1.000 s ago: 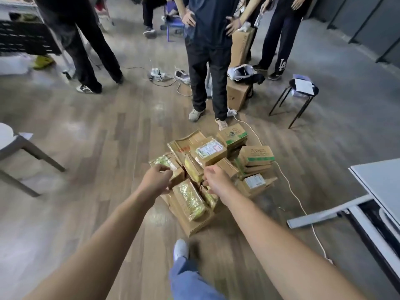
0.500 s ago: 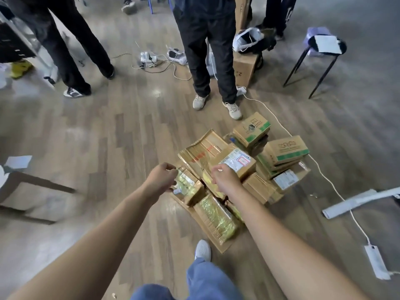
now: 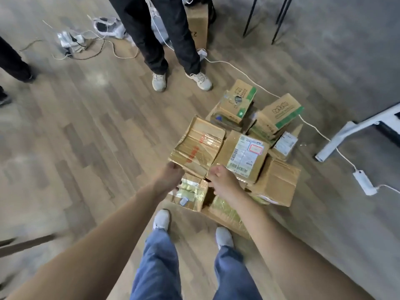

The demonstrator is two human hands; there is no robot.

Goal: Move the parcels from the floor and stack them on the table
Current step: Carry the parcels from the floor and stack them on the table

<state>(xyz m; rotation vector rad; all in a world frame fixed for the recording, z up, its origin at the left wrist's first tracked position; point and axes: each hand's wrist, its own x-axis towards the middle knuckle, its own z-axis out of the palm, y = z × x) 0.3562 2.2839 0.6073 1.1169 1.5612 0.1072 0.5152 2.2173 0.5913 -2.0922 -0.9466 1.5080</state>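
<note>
Floor (image 3: 86, 126), wood-look planks: carrying all the stock. No parcel is showing on the tabletop, of which only a white frame foot (image 3: 346, 137) is reaching into view at 3 o'clock.

Pile of parcels (image 3: 275, 185): sitting centre-right, just ahead of the person's shoes, with boxes leaning on one another in loose layers. Judgement: the task is standing near its start.

Flat parcel (image 3: 198, 146): lying on top at the pile's 9 o'clock edge, near the person and with nothing resting on it, so it is probably being taken first. Red print is running down its taped face, too blurred to read.

Labelled parcel (image 3: 227, 148): touching the flat one at its 3 o'clock side. It is bearing a white shipping label (image 3: 246, 153) with barcodes and a red-bordered panel; the text is not resolving.

Two green-banded cartons (image 3: 279, 114) are sitting at the pile's 1 o'clock, printing unreadable. A tall carton (image 3: 198, 24) is standing at 12 o'clock and seems to be showing a "2".

Left hand (image 3: 170, 177): gripping the flat parcel's near left corner. Right hand (image 3: 224, 181): gripping the near edge just beside it. The fingers of both are curling under the cardboard, out of sight. Judgement: the two-handed hold is suiting a wide, thin, floppy packet.

Power strip (image 3: 363, 182): lying at 4 o'clock, its cable running past the pile and making a trip risk on the way to the tabletop.
</note>
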